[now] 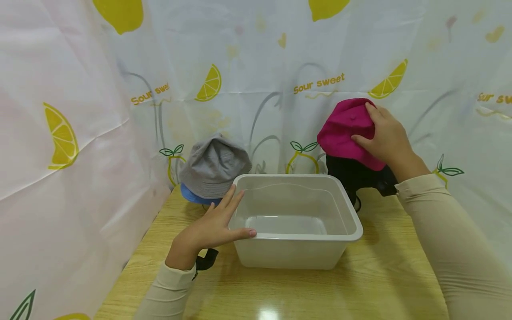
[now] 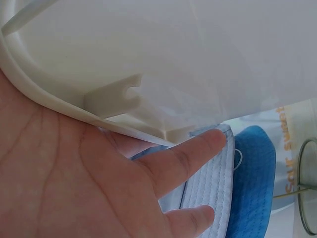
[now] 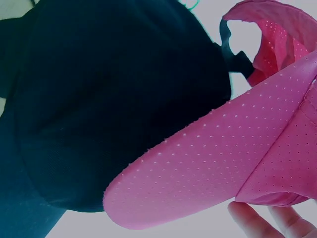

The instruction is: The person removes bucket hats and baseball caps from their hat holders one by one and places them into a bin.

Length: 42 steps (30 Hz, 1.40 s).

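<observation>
My right hand (image 1: 387,137) holds a magenta baseball cap (image 1: 345,126) by its crown, thumb and fingers on the fabric, at the back right. Below that cap is a black cap (image 1: 347,170); the right wrist view shows the pink brim (image 3: 188,173) overlapping the black fabric (image 3: 114,99). With fingers spread, my left hand (image 1: 212,226) rests against the left rim of a whitish plastic basin (image 1: 298,237). Just beyond its fingertips sits a grey bucket hat (image 1: 218,166) with a blue brim (image 1: 196,195) under it. The inside of the basin holds nothing visible.
A wooden table (image 1: 280,293) carries everything. A white lemon-print curtain (image 1: 256,53) hangs close behind and along the left side. Part of a thin metal wire stand (image 2: 302,188) appears beside the blue brim in the left wrist view.
</observation>
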Each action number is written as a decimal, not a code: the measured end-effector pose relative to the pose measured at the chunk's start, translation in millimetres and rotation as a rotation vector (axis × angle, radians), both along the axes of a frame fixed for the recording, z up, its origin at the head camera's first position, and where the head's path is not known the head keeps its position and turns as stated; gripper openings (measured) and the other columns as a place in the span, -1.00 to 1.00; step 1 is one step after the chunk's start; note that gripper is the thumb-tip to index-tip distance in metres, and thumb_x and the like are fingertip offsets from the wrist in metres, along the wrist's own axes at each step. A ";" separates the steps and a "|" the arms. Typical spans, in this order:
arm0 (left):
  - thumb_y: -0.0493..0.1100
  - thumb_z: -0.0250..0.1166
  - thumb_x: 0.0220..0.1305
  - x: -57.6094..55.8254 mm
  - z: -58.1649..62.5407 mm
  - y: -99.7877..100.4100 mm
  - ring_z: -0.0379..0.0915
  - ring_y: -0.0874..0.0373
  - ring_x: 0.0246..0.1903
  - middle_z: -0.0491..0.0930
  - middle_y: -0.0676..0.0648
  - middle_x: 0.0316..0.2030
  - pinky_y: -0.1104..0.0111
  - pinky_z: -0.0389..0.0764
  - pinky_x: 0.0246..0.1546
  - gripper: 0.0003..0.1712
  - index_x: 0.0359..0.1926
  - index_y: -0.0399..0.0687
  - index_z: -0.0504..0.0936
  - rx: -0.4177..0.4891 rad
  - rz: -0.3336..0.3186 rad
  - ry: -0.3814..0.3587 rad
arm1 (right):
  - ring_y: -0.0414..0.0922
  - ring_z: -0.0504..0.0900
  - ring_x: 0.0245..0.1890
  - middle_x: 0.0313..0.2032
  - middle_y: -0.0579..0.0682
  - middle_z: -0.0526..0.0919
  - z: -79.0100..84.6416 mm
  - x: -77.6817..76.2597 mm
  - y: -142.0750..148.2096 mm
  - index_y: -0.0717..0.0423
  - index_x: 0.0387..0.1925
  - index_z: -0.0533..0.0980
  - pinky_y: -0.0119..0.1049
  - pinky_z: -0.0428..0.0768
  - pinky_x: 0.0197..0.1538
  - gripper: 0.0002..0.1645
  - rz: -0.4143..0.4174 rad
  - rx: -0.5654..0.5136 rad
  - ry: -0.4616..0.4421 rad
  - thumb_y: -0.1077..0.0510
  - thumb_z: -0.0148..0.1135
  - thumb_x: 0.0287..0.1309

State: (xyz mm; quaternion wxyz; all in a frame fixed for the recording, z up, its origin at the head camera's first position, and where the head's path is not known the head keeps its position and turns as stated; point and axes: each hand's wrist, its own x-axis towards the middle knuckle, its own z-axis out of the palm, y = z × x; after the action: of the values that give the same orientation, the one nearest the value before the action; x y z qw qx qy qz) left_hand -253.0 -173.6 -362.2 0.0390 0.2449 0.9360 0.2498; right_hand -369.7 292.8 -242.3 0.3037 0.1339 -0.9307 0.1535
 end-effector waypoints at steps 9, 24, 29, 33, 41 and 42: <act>0.59 0.23 0.20 -0.7 -0.4 0.5 -0.09 -0.27 0.59 -0.51 -0.04 0.67 -0.39 -0.26 0.49 0.29 0.67 0.38 -0.32 -0.001 -0.004 0.004 | 0.30 0.31 0.41 0.46 0.34 0.31 2.1 11.4 -7.4 0.16 0.63 0.08 0.34 0.34 0.38 0.12 0.032 -0.100 0.039 -0.01 0.45 0.21; 0.59 0.25 0.19 0.5 0.4 0.7 -0.09 -0.25 0.60 -0.52 -0.06 0.67 -0.39 -0.25 0.49 0.29 0.67 0.38 -0.30 0.004 -0.003 -0.009 | 0.23 0.31 0.45 0.51 0.23 0.30 -8.7 34.8 -21.3 0.00 0.63 0.12 0.28 0.34 0.42 0.09 0.040 -0.318 0.086 -0.08 0.46 0.21; 0.58 0.24 0.21 -0.5 0.7 0.7 -0.08 -0.23 0.60 -0.51 -0.08 0.67 -0.41 -0.23 0.48 0.28 0.68 0.37 -0.29 0.002 -0.008 0.006 | 0.20 0.34 0.43 0.53 0.15 0.31 -8.1 45.4 -26.0 -0.07 0.63 0.13 0.28 0.41 0.36 0.08 0.044 -0.339 0.113 -0.11 0.46 0.21; 0.58 0.24 0.21 0.7 3.2 1.0 -0.09 -0.22 0.60 -0.51 -0.08 0.66 -0.40 -0.22 0.48 0.28 0.68 0.37 -0.30 0.000 -0.008 0.002 | 0.17 0.41 0.36 0.51 0.10 0.35 -7.5 54.3 -30.4 -0.12 0.62 0.17 0.24 0.46 0.32 0.08 0.057 -0.346 0.141 -0.10 0.50 0.17; 0.58 0.24 0.21 -0.5 1.8 0.6 -0.11 -0.24 0.60 -0.51 -0.08 0.67 -0.40 -0.21 0.48 0.28 0.68 0.37 -0.29 -0.004 -0.011 0.007 | 0.14 0.50 0.25 0.48 0.05 0.40 -10.3 62.8 -34.6 -0.22 0.61 0.19 -0.10 0.48 0.30 0.08 0.085 -0.343 0.139 -0.09 0.54 0.14; 0.58 0.25 0.20 -0.2 1.6 0.5 -0.13 -0.24 0.60 -0.51 -0.08 0.66 -0.39 -0.22 0.49 0.28 0.68 0.37 -0.29 0.000 -0.012 0.004 | 0.14 0.50 0.23 0.47 0.05 0.41 -11.5 62.9 -34.9 -0.22 0.61 0.19 -0.24 0.47 0.27 0.09 0.092 -0.337 0.138 -0.08 0.55 0.13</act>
State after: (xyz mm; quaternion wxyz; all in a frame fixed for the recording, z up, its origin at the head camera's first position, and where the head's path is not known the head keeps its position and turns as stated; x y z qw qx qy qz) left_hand -253.2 -173.1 -360.6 0.0388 0.2510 0.9346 0.2491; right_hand -306.7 257.9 -253.8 0.3775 0.1339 -0.8618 0.3113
